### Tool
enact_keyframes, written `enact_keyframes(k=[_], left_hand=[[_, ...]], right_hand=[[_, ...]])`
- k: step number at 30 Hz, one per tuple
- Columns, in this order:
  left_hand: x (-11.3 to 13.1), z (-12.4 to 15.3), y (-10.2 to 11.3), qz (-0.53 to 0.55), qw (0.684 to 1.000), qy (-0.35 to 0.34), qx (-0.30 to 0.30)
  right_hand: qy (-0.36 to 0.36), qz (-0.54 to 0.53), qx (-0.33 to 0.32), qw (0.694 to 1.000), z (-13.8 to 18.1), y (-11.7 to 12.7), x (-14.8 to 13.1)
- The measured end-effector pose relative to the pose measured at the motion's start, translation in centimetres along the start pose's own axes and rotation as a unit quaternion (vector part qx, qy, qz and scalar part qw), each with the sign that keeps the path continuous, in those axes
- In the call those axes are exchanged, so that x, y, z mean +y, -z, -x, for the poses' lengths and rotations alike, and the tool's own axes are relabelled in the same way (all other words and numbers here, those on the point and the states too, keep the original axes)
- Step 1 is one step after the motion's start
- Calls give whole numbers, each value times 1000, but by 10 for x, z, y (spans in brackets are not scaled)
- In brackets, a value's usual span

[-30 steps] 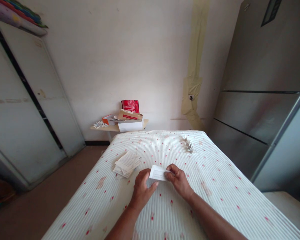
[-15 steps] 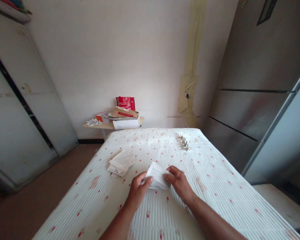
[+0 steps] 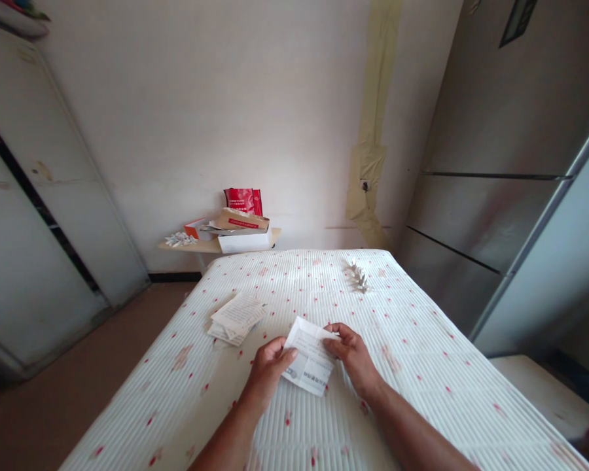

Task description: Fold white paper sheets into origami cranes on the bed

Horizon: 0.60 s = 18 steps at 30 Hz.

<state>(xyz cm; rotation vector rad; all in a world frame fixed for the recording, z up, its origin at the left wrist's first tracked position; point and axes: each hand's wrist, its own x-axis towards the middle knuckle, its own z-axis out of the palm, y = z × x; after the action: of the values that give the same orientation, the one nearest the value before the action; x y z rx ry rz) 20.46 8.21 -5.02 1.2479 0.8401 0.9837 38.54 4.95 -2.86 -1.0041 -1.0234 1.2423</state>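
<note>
A printed white sheet of paper [image 3: 310,360] lies partly unfolded on the white mattress with red dots [image 3: 422,366]. My left hand [image 3: 266,368] pinches its left edge with closed fingers. My right hand [image 3: 352,353] grips its upper right edge, fingers curled on it. A stack of similar printed papers [image 3: 236,316] rests to the left of my hands. Farther back on the mattress sits a small pile of folded paper pieces [image 3: 356,276].
Beyond the mattress a small wooden table [image 3: 196,246] holds a white box [image 3: 245,241], a red bag [image 3: 243,199], cartons and more folded paper bits. A grey cabinet [image 3: 34,229] stands left, a metal fridge [image 3: 495,163] right. Brown floor lies at the left.
The folded paper has been opened out between my hands and now hangs lower toward me. My view has shifted slightly right and down.
</note>
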Motion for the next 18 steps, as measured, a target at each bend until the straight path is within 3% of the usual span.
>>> enact_keyframes(k=[18], left_hand=[[8,1,-3,16,999,-30,-6]], right_hand=[[-2,-12,0,1000,-2,3,5]])
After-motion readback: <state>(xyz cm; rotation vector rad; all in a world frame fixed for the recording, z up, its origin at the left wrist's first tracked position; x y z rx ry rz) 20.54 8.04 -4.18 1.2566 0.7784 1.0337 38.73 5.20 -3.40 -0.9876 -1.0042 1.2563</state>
